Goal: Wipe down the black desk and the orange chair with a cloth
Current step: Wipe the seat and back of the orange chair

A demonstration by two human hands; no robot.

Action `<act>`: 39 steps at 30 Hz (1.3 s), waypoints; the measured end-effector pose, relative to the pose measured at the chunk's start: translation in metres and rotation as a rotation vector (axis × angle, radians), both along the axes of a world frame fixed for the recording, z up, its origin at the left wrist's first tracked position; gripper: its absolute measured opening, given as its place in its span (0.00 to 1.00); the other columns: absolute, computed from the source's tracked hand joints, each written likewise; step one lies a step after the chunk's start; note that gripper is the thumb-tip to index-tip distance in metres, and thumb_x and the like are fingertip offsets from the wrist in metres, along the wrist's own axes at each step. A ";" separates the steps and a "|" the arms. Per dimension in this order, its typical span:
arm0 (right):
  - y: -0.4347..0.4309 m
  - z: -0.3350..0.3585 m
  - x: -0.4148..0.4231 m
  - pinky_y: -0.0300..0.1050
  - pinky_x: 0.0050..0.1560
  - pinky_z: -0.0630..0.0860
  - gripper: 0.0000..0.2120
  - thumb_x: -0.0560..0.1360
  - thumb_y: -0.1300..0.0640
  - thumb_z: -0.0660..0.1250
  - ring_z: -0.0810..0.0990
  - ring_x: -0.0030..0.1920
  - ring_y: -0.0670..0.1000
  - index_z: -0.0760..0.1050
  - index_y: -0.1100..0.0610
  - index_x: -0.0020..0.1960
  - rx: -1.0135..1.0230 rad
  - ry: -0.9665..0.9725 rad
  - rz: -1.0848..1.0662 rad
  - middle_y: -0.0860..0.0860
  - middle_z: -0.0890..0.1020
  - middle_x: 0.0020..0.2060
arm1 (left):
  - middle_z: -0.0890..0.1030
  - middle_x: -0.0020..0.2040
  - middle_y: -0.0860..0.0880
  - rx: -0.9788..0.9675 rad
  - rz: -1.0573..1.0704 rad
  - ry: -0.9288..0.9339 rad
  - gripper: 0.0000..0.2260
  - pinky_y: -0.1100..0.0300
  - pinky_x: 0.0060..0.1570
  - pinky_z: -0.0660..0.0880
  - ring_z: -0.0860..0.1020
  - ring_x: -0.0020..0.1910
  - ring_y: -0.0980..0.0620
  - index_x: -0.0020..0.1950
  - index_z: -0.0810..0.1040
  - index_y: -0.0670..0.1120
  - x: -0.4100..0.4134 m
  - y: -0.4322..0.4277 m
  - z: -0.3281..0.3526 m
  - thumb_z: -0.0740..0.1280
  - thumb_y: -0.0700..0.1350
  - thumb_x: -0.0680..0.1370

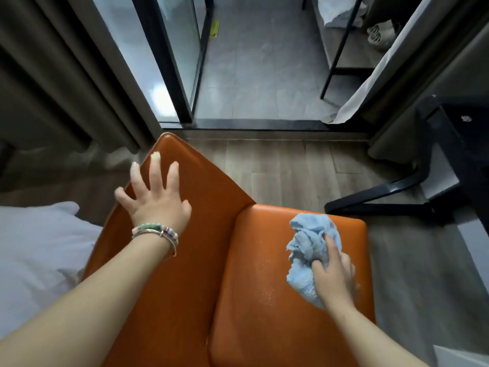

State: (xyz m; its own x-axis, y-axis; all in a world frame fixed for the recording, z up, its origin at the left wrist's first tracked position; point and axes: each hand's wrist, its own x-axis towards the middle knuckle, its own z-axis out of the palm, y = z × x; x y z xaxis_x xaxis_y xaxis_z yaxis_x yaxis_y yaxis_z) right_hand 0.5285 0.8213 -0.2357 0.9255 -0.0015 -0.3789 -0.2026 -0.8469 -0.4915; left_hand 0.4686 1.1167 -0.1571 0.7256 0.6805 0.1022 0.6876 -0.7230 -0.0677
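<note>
Bedroom with wood floor (291,168): left hand (156,205) flat, fingers spread, on the back of the orange padded chair (185,287), right hand (333,279) clutching a crumpled light-blue cloth (307,247) on the seat. Chair's mid-wipe I'd say, black worktop (449,133) dunno.

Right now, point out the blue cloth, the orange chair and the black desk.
blue cloth (308,234): head view, on its bunched upper folds.
orange chair (264,260): head view, on the bare seat cushion left of the cloth.
black desk (375,191): head view, on the slanted bar of its base.

Head-worn wide-angle view, steeply downward, close above the orange chair (254,313).
</note>
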 end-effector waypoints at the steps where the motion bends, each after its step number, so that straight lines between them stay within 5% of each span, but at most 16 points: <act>1: 0.000 -0.008 0.012 0.54 0.63 0.59 0.29 0.74 0.56 0.60 0.64 0.61 0.55 0.58 0.39 0.72 -0.050 -0.004 0.026 0.52 0.68 0.61 | 0.45 0.73 0.51 0.010 0.041 -0.024 0.35 0.33 0.65 0.53 0.45 0.72 0.41 0.73 0.54 0.55 0.007 -0.002 -0.002 0.68 0.55 0.70; 9: 0.051 -0.065 0.094 0.55 0.61 0.61 0.28 0.75 0.54 0.58 0.61 0.64 0.54 0.56 0.38 0.72 -0.270 -0.062 0.365 0.51 0.65 0.63 | 0.58 0.71 0.46 0.146 0.096 -0.203 0.30 0.29 0.62 0.53 0.52 0.69 0.40 0.69 0.66 0.50 0.013 -0.001 -0.024 0.71 0.49 0.68; 16: 0.080 -0.115 0.089 0.59 0.64 0.60 0.26 0.76 0.54 0.55 0.55 0.70 0.58 0.53 0.35 0.70 -0.454 0.315 0.557 0.49 0.46 0.75 | 0.55 0.72 0.47 0.201 0.067 -0.150 0.29 0.32 0.63 0.54 0.50 0.70 0.42 0.70 0.63 0.51 0.008 0.003 -0.028 0.68 0.49 0.71; 20: 0.058 -0.127 0.056 0.54 0.61 0.62 0.24 0.74 0.57 0.55 0.62 0.65 0.55 0.62 0.36 0.65 -0.404 0.287 0.758 0.45 0.61 0.70 | 0.57 0.71 0.46 0.205 0.044 -0.145 0.28 0.33 0.64 0.54 0.50 0.70 0.42 0.69 0.65 0.50 0.004 0.003 -0.028 0.68 0.49 0.70; 23: 0.047 -0.114 0.050 0.49 0.56 0.61 0.24 0.72 0.58 0.57 0.66 0.62 0.55 0.67 0.38 0.64 -0.226 0.309 0.637 0.47 0.72 0.62 | 0.60 0.71 0.44 0.180 0.026 -0.167 0.28 0.34 0.64 0.54 0.52 0.71 0.41 0.68 0.67 0.48 -0.001 0.001 -0.023 0.69 0.48 0.69; 26: 0.032 -0.098 0.062 0.47 0.50 0.59 0.24 0.71 0.60 0.60 0.66 0.62 0.55 0.70 0.43 0.64 -0.166 0.032 0.504 0.47 0.74 0.63 | 0.60 0.71 0.43 0.155 0.006 -0.164 0.28 0.34 0.65 0.53 0.53 0.72 0.40 0.68 0.68 0.47 -0.005 -0.001 -0.019 0.70 0.47 0.69; 28: 0.019 -0.095 0.074 0.52 0.55 0.63 0.24 0.72 0.59 0.61 0.62 0.64 0.57 0.67 0.43 0.66 -0.248 0.008 0.452 0.46 0.65 0.69 | 0.59 0.72 0.43 0.148 0.002 -0.145 0.28 0.35 0.67 0.50 0.52 0.72 0.39 0.68 0.69 0.47 -0.006 -0.005 -0.017 0.71 0.47 0.69; 32: 0.000 -0.111 0.064 0.61 0.68 0.58 0.29 0.74 0.51 0.62 0.50 0.72 0.62 0.56 0.37 0.71 -0.399 0.397 0.400 0.48 0.41 0.76 | 0.59 0.72 0.43 0.162 0.004 -0.125 0.28 0.35 0.67 0.50 0.53 0.73 0.38 0.68 0.68 0.48 -0.007 -0.004 -0.018 0.70 0.47 0.69; 35: 0.001 -0.132 0.022 0.63 0.67 0.58 0.32 0.73 0.45 0.64 0.43 0.73 0.62 0.51 0.35 0.71 -0.466 0.430 0.536 0.49 0.36 0.75 | 0.59 0.72 0.44 0.192 0.002 -0.108 0.27 0.35 0.67 0.51 0.54 0.73 0.38 0.68 0.67 0.48 -0.007 -0.002 -0.021 0.69 0.47 0.70; 39: 0.017 -0.136 -0.034 0.52 0.58 0.63 0.16 0.76 0.53 0.57 0.57 0.69 0.57 0.64 0.40 0.62 -0.400 0.129 0.972 0.45 0.52 0.74 | 0.58 0.73 0.44 0.202 0.018 -0.099 0.27 0.35 0.67 0.50 0.53 0.73 0.38 0.69 0.66 0.49 -0.005 -0.003 -0.023 0.68 0.48 0.71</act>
State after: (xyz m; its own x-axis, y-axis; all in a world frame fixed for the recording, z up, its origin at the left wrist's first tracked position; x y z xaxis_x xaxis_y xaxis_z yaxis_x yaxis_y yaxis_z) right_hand 0.4942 0.8384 -0.3719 0.5482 0.5720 -0.6102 0.6186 -0.7683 -0.1645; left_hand 0.4637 1.1136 -0.1797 0.6934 0.6516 0.3076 0.7105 -0.6894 -0.1414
